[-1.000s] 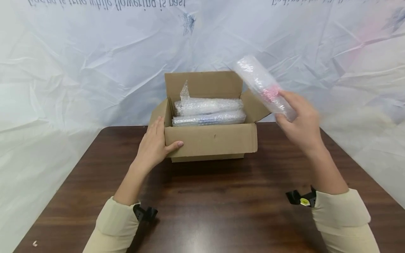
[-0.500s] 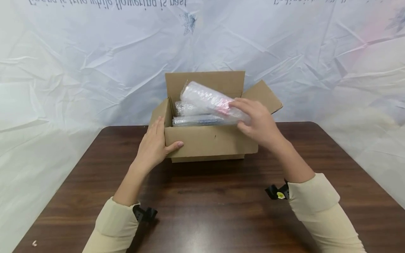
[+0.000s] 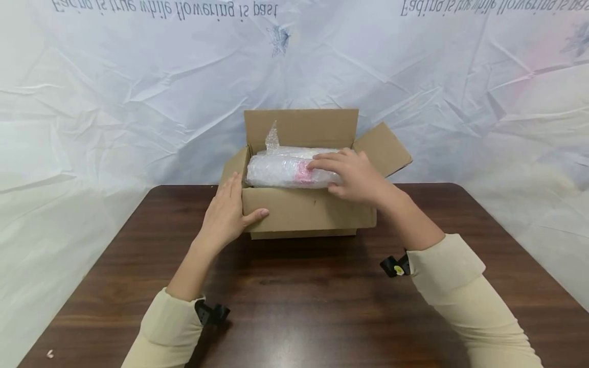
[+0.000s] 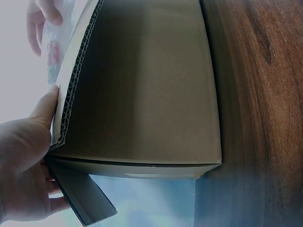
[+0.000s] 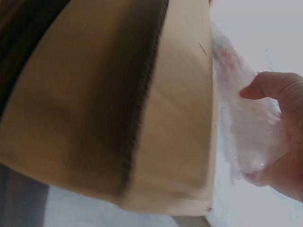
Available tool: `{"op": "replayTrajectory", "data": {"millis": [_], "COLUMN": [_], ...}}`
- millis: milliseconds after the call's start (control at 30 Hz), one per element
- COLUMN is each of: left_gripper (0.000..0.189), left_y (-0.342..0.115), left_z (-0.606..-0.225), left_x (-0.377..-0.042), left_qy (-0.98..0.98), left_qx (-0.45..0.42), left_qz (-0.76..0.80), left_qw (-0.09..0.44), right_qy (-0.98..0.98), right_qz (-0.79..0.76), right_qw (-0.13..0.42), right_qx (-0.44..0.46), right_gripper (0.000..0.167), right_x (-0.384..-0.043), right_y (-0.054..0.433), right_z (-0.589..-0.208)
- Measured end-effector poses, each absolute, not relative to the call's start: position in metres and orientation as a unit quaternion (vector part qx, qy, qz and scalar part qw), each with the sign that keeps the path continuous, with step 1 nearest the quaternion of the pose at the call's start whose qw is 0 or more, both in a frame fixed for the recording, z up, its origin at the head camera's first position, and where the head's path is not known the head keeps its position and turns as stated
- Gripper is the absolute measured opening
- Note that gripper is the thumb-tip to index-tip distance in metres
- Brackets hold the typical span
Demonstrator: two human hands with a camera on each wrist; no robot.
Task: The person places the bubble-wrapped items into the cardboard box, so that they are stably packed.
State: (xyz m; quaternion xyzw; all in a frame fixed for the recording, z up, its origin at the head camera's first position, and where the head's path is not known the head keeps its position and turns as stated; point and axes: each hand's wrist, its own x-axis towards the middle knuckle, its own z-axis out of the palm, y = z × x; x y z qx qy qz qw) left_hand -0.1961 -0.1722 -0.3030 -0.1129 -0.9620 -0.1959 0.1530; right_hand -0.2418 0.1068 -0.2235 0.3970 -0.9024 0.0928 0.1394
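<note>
An open cardboard box (image 3: 308, 209) stands on the table with its flaps folded outward. My left hand (image 3: 223, 212) holds its near left corner, thumb on the front flap and fingers along the left flap. A bubble-wrapped roll (image 3: 276, 171) with a pink patch lies across the box opening, close behind the front flap. The fingers of my right hand (image 3: 356, 179) bend over its right end, with the thumb on the near side. In the right wrist view, that roll (image 5: 251, 127) shows between thumb and finger. More bubble wrap (image 3: 294, 151) lies behind it, partly hidden.
The brown wooden table (image 3: 294, 296) extends around the box. The right flap (image 3: 384, 148) sticks out sideways and the back flap (image 3: 301, 128) stands up. A pale printed sheet (image 3: 184, 102) hangs behind. One small white scrap (image 3: 50, 353) lies near the table's left edge.
My right hand has brought the bubble-wrapped roll from the upper right, leftward and down into the box opening, where it now lies level. My left hand has stayed on the box corner.
</note>
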Motion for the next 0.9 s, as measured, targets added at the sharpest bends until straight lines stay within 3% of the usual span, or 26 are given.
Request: {"op": "replayTrajectory", "data": {"millis": [267, 700, 900], "left_gripper": [0.102, 0.102, 0.102], "left_y": [-0.172, -0.168, -0.168], "left_z": [-0.303, -0.301, -0.297], "left_x": [-0.198, -0.198, -0.196], "left_qy": [-0.962, -0.963, -0.964], "left_qx": [-0.109, -0.113, -0.114], "left_qz": [-0.194, -0.189, -0.181], "left_qw": [0.159, 0.153, 0.157], "right_qy": [-0.920, -0.929, -0.925], "right_qz": [0.054, 0.071, 0.096], "right_qw": [0.078, 0.080, 0.055], "right_qx": [0.379, 0.356, 0.363], "right_gripper": [0.054, 0.050, 0.029], "right_x": [-0.252, -0.260, -0.262], "right_y": [0.102, 0.104, 0.105], "right_z": [-0.205, -0.220, -0.228]}}
